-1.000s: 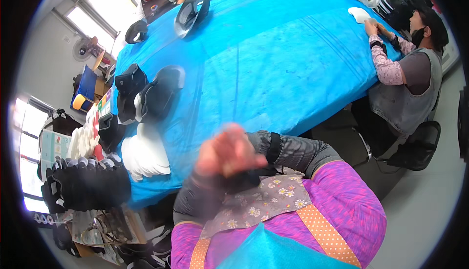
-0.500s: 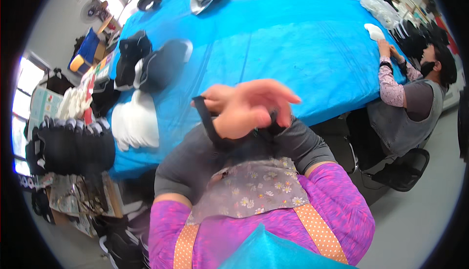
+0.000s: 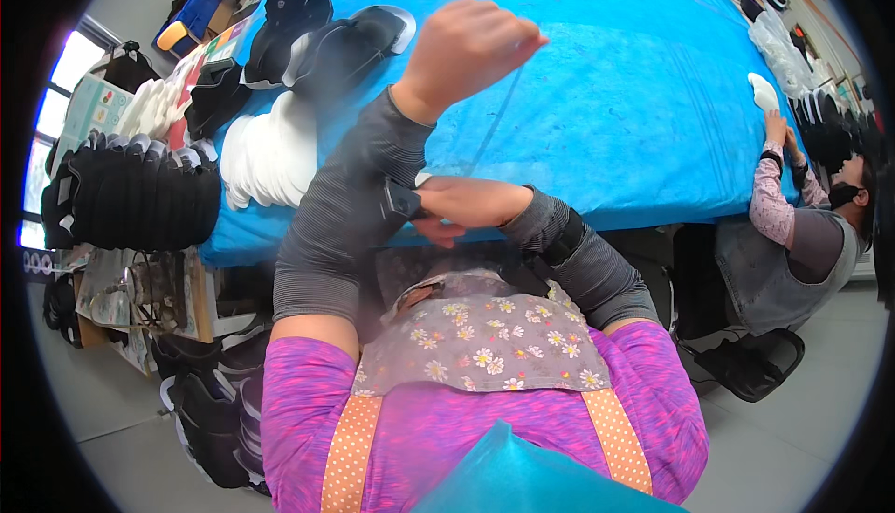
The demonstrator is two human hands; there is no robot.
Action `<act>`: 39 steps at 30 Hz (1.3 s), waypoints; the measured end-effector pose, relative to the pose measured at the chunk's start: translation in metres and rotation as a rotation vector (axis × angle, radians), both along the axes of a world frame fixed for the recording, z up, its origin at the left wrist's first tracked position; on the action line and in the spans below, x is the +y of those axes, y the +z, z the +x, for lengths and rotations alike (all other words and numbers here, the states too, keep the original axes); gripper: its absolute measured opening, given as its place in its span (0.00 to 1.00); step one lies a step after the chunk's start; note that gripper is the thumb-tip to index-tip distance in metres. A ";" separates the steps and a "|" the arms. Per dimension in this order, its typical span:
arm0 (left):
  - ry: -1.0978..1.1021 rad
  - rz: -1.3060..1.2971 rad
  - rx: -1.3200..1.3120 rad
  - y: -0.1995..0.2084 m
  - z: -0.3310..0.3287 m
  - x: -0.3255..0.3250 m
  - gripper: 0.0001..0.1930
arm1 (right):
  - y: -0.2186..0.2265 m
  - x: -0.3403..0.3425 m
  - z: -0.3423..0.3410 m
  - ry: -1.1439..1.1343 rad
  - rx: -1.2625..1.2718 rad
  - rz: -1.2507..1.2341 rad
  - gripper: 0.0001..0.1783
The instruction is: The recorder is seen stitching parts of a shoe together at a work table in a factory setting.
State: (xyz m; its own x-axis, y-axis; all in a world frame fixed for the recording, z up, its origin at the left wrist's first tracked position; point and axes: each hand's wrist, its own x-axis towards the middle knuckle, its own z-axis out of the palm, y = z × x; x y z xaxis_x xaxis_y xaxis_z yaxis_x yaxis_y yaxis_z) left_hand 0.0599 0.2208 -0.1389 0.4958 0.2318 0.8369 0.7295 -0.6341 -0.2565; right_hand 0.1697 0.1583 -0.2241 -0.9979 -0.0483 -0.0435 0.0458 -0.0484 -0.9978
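Note:
My left hand is raised over the blue table in a loose fist, with nothing visible in it. A grey striped sleeve covers that forearm. My right hand reaches across to the left forearm, its fingers bent at a black wrist strap with a small dark block on it. Part of the strap is hidden by the hand and sleeve. Another black band circles my right forearm over its grey sleeve.
Left on the blue-covered table lie white pads, black-and-grey curved pieces and a row of black pieces. At the right a seated person handles a white pad. More black pieces sit low at the left.
My left hand has come through the strap loop, lifted up and closed into a fist. My right hand has slid down to the left forearm. The view has tilted lower.

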 end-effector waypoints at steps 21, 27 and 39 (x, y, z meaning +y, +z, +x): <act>-0.520 -0.630 -1.704 -0.022 -0.029 0.016 0.10 | -0.029 0.029 0.007 -0.634 0.062 -0.285 0.25; -0.127 -0.502 -1.259 -0.044 -0.020 0.018 0.13 | 0.006 0.016 0.001 -1.052 0.544 0.510 0.11; -0.016 -0.617 -1.214 -0.066 -0.013 0.015 0.13 | 0.006 0.063 0.020 -1.558 0.642 0.674 0.04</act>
